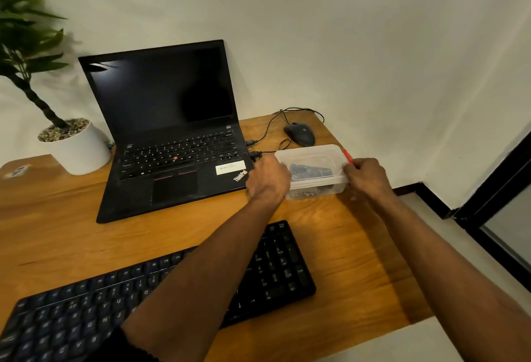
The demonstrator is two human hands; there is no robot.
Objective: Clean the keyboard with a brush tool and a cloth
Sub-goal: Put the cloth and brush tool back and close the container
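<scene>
Head view: left hand and right hand clasp the lidded plastic box near desk's far right corner, probably to unlid; keyboard waits at near edge.
</scene>
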